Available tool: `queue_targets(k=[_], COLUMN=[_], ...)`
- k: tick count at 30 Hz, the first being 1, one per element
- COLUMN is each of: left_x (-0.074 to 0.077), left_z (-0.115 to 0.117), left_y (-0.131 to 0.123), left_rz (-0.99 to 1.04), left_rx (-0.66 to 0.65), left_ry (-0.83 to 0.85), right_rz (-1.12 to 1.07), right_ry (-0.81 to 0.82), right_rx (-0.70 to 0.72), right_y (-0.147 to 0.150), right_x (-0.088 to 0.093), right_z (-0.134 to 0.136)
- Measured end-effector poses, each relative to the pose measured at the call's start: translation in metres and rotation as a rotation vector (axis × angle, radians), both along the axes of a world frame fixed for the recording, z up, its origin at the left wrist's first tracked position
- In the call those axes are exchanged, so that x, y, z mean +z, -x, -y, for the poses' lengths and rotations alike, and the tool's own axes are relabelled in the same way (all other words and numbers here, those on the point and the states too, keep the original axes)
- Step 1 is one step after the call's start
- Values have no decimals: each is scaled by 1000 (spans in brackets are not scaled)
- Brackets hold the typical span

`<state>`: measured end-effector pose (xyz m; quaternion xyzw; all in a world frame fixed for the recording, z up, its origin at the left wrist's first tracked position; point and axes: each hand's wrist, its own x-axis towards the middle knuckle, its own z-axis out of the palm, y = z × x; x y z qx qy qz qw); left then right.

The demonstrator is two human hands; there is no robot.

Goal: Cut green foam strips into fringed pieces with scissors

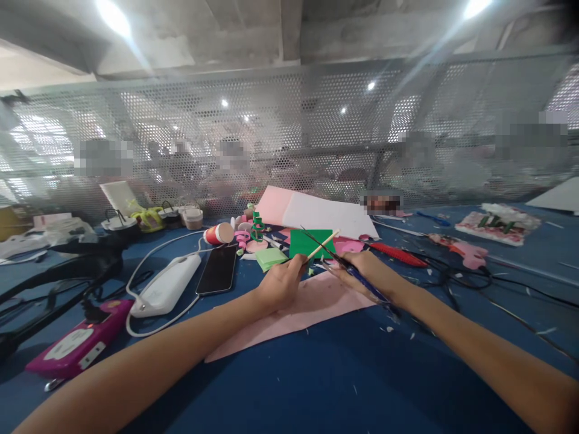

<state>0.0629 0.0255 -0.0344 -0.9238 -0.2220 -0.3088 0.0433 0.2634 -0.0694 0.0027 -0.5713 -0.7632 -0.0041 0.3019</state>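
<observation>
My left hand (281,283) is closed round a thin pale stick (324,245), which points up and to the right. In my right hand (368,277) are scissors with dark blue handles (364,282); their blades reach up and left and cross the stick. Both hands are over a pink sheet (275,328) on the blue table. Just behind them lies a dark green card (301,242). A light green paper pad (270,259) is beside my left hand.
Left are a black phone (217,271), a white power bank (167,286) with a cable and a magenta power strip (81,340). Right are a red tool (400,254), a pink glue gun (468,252) and black cables. A perforated metal screen (280,132) stands behind.
</observation>
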Motion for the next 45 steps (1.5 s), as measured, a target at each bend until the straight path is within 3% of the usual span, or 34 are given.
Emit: queue_targets(k=[10, 17, 26, 33, 45], left_x=[3, 3, 6, 7, 10], left_z=[4, 2, 2, 3, -1], left_y=[0, -1, -2, -3, -3], left_rz=[16, 32, 51, 35, 261], left_rx=[-5, 76, 74, 80, 56], left_ry=[74, 143, 225, 228, 233], right_rz=[-71, -39, 97, 161, 221], right_ry=[48, 3, -25, -33, -37], right_rx=[28, -85, -256, -249, -331], right_y=[-5, 4, 9, 9, 3], right_x=[-6, -10, -15, -18, -20], right_z=[-5, -4, -4, -4, -7])
